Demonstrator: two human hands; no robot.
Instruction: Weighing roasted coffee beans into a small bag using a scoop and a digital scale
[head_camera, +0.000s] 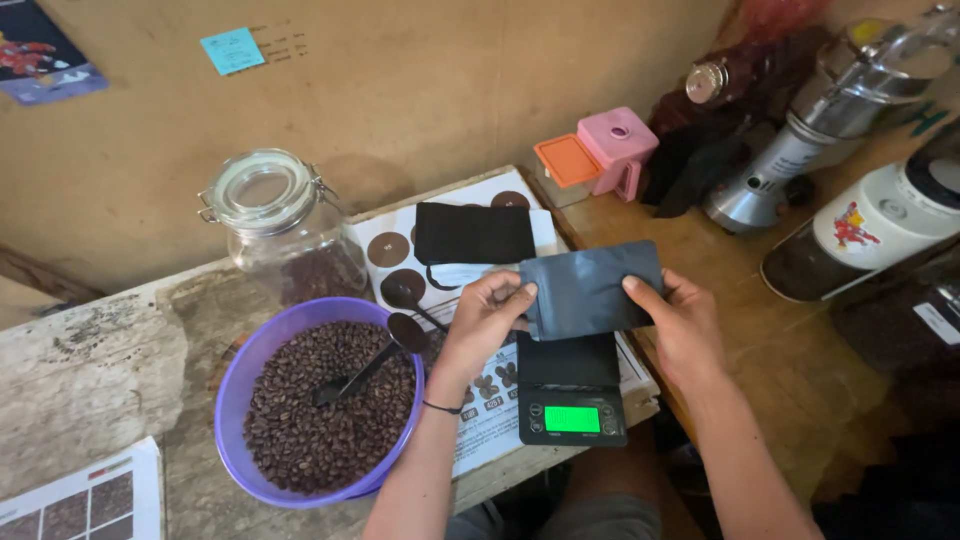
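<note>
Both my hands hold a flat dark grey pouch (590, 288) above a small black digital scale (570, 392) with a lit green display. My left hand (482, 322) pinches the pouch's left edge, and my right hand (682, 322) grips its right edge. To the left stands a purple bowl (232, 400) full of roasted coffee beans, with a black scoop (372, 362) lying in it. A stack of black pouches (473, 233) rests on a printed sheet (392, 232) behind the scale.
A glass clip-top jar (283, 228) with some beans stands behind the bowl. Orange and pink containers (600, 153), a metal grinder (815, 120) and a white canister (880, 215) crowd the back right. Another printed sheet (85, 500) lies at the front left.
</note>
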